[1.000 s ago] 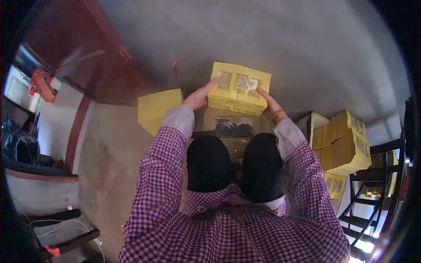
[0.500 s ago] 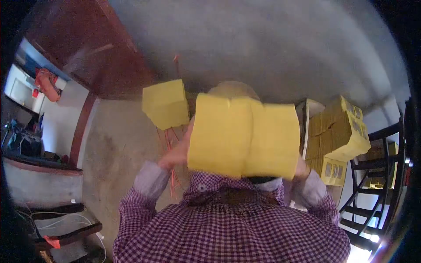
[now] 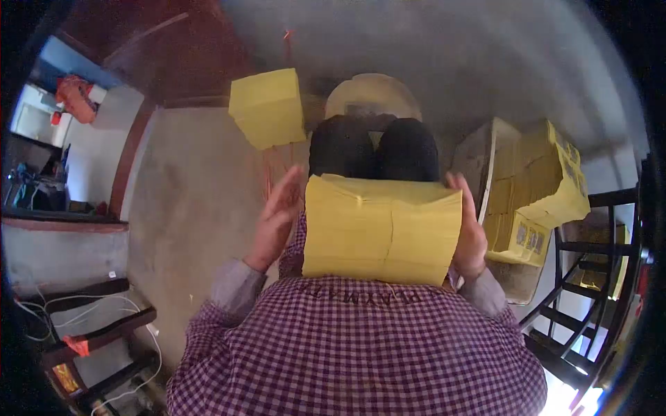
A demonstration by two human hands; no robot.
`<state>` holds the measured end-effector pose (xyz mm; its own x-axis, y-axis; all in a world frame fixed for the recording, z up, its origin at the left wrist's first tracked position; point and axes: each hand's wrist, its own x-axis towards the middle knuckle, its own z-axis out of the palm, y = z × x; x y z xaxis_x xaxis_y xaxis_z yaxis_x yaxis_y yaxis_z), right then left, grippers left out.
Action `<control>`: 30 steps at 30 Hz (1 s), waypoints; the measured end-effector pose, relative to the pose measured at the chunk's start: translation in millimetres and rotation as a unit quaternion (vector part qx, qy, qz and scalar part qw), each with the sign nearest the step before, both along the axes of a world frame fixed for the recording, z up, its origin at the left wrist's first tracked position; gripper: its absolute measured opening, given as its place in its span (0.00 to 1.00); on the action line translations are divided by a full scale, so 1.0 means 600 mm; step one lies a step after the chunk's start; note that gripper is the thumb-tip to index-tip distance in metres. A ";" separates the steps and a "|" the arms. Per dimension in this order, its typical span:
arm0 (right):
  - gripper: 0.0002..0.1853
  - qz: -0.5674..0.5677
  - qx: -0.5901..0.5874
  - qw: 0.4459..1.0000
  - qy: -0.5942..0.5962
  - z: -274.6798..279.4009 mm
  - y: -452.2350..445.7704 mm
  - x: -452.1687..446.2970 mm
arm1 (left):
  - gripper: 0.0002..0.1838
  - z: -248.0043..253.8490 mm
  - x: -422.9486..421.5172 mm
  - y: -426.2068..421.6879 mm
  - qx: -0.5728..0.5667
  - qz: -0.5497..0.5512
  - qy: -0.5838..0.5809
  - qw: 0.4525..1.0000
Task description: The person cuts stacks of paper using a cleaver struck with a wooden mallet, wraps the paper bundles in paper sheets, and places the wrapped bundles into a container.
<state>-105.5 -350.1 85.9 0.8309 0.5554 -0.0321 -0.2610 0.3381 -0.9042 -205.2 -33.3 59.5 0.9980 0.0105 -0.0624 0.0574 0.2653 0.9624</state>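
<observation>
A thick stack of yellow paper sheets (image 3: 381, 232) rests on my lap, against the front of my checkered garment. My left hand (image 3: 275, 225) is upright at the left end of the stack, fingers stretched out, with a small gap between palm and paper. On the opposite end my right hand (image 3: 470, 232) lies along the edge with straight fingers; whether it presses on the paper I cannot tell. The top sheets are slightly wavy, and a vertical crease line runs down the near face.
Another yellow paper stack (image 3: 267, 109) sits ahead on the left, above red strings (image 3: 269, 173). Bundled yellow paper (image 3: 531, 184) is piled at the right, beside a dark ladder-like rack (image 3: 596, 249). A pale round object (image 3: 374, 90) lies beyond my knees. Left stands a wooden rack (image 3: 104, 340) with white cables.
The yellow paper stack has come down from raised in front of me onto my lap. My left hand has opened away from its side. My knees now show beyond it.
</observation>
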 end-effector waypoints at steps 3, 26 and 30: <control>0.41 -0.084 -0.093 0.983 -0.132 0.003 0.053 -0.004 | 0.29 0.008 0.035 -0.065 -0.022 0.138 -0.032 0.990; 0.41 -0.051 -0.007 0.999 -0.011 -0.016 0.050 -0.006 | 0.18 0.053 0.050 -0.005 0.044 0.104 0.029 0.993; 0.43 -0.059 -0.065 0.994 -0.064 0.031 0.044 0.011 | 0.16 0.151 0.082 0.026 0.288 0.069 -0.097 0.950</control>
<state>-98.8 -323.7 104.5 0.8920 0.4518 0.0127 -0.1065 0.2373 -0.9656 -156.2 -17.9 150.2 0.9766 0.1196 0.1785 -0.1330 -0.3159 0.9394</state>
